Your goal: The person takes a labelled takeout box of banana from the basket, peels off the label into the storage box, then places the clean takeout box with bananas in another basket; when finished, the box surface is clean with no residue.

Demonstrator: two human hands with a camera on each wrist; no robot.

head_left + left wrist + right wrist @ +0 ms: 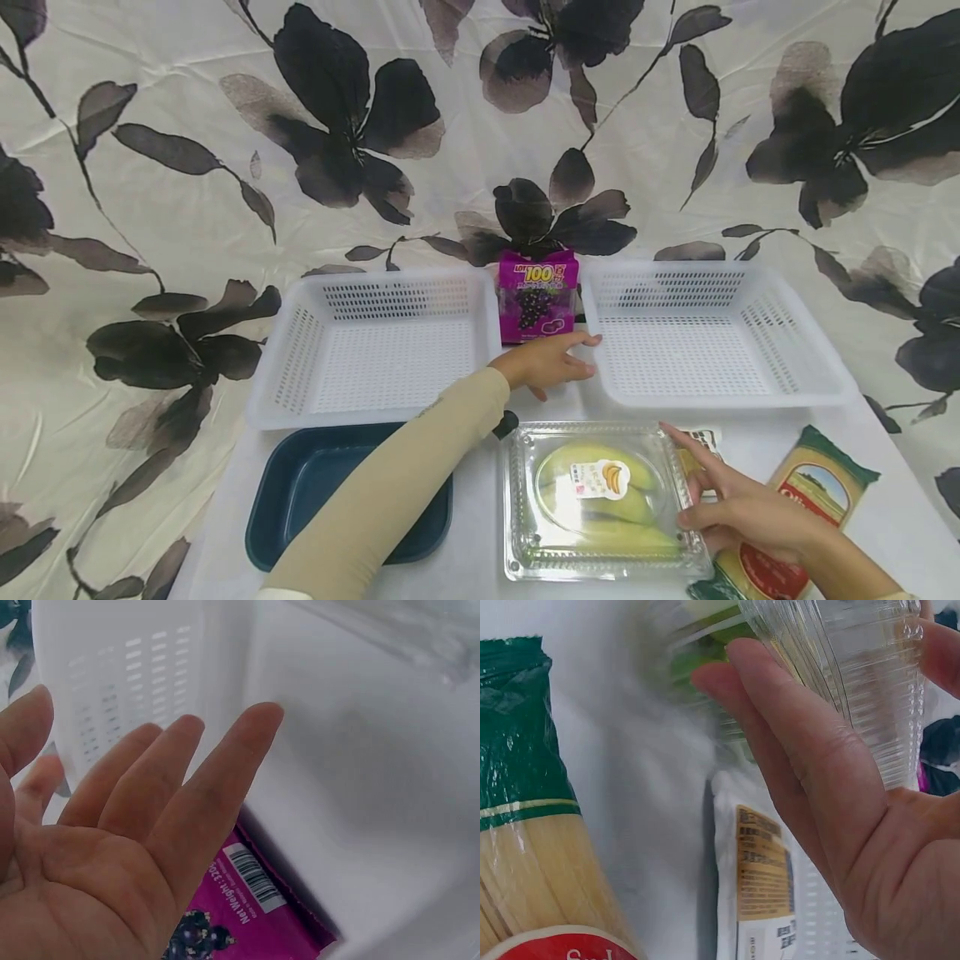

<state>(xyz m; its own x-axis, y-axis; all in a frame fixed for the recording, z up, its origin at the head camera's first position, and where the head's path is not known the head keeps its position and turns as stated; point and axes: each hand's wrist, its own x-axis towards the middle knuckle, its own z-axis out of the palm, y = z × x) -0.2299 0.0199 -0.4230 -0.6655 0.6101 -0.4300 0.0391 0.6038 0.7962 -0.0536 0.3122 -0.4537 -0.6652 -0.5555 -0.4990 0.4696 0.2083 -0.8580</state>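
My left hand (546, 363) reaches over between the two white baskets, its fingers extended and holding nothing. Just behind it stands a purple bag of grape candy (537, 300); the left wrist view shows the bag's barcode side (255, 877) beside the palm (90, 877). My right hand (750, 504) grips the right edge of a clear plastic box of bananas (600, 500), with a finger at its far corner and the thumb at its side. In the right wrist view, straight fingers (802, 742) lie along the ribbed box wall (877, 697).
A white basket (258, 408) stands at back left, another (840, 387) at back right. The dark blue tray (258, 533) lies partly under the left forearm. A pasta bag (825, 479) lies right, near a small white-and-tan packet (765, 870). Floral cloth (465, 208) hangs behind.
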